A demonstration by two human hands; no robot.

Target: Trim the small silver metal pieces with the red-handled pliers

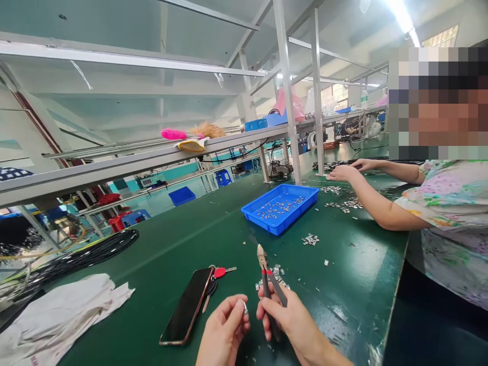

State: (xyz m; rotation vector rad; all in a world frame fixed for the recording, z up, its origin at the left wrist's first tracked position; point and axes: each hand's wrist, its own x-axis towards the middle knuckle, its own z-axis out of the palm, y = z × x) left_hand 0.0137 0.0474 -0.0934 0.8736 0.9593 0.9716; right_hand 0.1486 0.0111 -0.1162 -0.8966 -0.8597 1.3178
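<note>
Between thumb and forefinger my left hand [225,328] pinches a small shiny metal piece [245,307], mostly covered by the fingers. My right hand [287,317] is wrapped round a pair of diagonal cutters [264,262] with dark grey and red handles, the jaws pointing up and away from me. Just behind the cutters lies a loose heap of small silvery metal pieces [280,278], partly hidden by the right hand. A smartphone [186,307] rests on the green table left of my left hand, with a bunch of keys on a red fob [220,273] beside it.
A blue tray [280,226] holding scattered small parts stands further back. Another person [438,213] works at the right, hands on the table near more metal pieces [345,205]. A white cloth [72,315] and coiled black cables [102,249] lie left. A metal shelf [224,145] runs above the table's back.
</note>
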